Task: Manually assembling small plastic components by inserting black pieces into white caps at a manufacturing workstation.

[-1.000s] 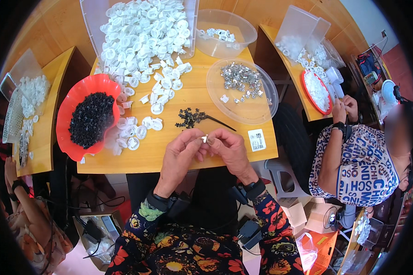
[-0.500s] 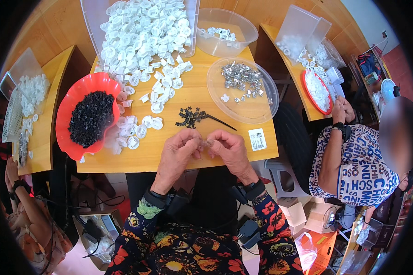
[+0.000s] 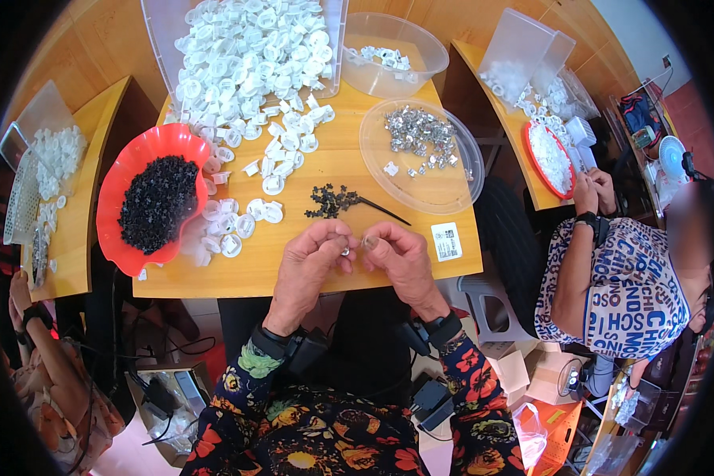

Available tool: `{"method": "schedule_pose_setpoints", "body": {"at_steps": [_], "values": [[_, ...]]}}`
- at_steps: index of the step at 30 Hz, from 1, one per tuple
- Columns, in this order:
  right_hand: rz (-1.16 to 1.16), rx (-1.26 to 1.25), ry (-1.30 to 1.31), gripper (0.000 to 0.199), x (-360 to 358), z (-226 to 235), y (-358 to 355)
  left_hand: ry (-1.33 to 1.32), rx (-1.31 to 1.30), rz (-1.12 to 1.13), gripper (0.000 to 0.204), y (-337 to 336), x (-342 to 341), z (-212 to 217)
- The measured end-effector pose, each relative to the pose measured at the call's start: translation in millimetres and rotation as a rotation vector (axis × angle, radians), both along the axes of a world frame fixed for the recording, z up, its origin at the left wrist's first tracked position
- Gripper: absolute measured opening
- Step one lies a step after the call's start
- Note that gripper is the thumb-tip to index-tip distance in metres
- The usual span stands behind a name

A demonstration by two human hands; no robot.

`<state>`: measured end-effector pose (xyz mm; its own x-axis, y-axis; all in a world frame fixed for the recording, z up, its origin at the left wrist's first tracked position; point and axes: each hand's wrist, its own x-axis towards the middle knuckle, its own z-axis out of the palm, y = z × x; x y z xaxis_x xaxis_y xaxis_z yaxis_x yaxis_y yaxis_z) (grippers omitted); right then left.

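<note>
Over the near edge of the wooden table, my left hand (image 3: pixel 311 258) is closed, its thumb and fingers pinching a small shiny metal piece (image 3: pixel 345 251). Close beside it, my right hand (image 3: pixel 398 259) has thumb and index finger pressed together; whatever they hold is hidden. Just beyond the hands lie small black parts (image 3: pixel 325 202) in a loose pile, with a thin black stick (image 3: pixel 383 210) pointing away to the right. Small silver metal parts (image 3: pixel 420 133) are spread on a round clear plastic lid (image 3: pixel 420 194) at the far right of the table.
On the left, a red scalloped bowl (image 3: pixel 117 166) holds many black parts. White plastic parts (image 3: pixel 246 59) spill from a clear bin (image 3: pixel 343 40). A clear round tub (image 3: pixel 428 59) stands behind the lid. A white label (image 3: pixel 446 241) lies right. Co-workers sit at both sides.
My fingertips have drawn slightly apart, and the metal piece in my left hand now shows more clearly. The view has shifted a little.
</note>
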<state>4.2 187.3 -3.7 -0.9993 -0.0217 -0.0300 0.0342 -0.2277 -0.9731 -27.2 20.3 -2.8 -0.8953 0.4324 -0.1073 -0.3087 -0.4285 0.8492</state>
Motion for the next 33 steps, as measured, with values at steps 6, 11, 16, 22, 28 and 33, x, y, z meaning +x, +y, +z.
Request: {"method": "schedule_pose_setpoints", "body": {"at_steps": [6,11,16,22,28,33], "values": [[-0.233,0.277,0.024,0.012,-25,25,25,-0.070,0.053,-0.002,0.012,-2,3,1],[-0.374,0.647,0.140,0.010,-66,38,64,-0.097,0.078,-0.013,0.011,2,4,2],[-0.409,1.023,0.297,0.007,-73,32,64,-0.094,0.082,-0.001,0.009,2,6,4],[-0.197,0.855,0.455,0.010,-19,45,7,-0.112,0.095,0.041,0.008,-1,5,0],[-0.282,1.097,0.715,0.022,5,27,-31,-0.132,0.133,0.120,0.009,7,8,-1],[-0.325,1.140,0.733,0.020,6,24,-36,-0.160,0.119,0.140,0.011,4,10,-3]]}}
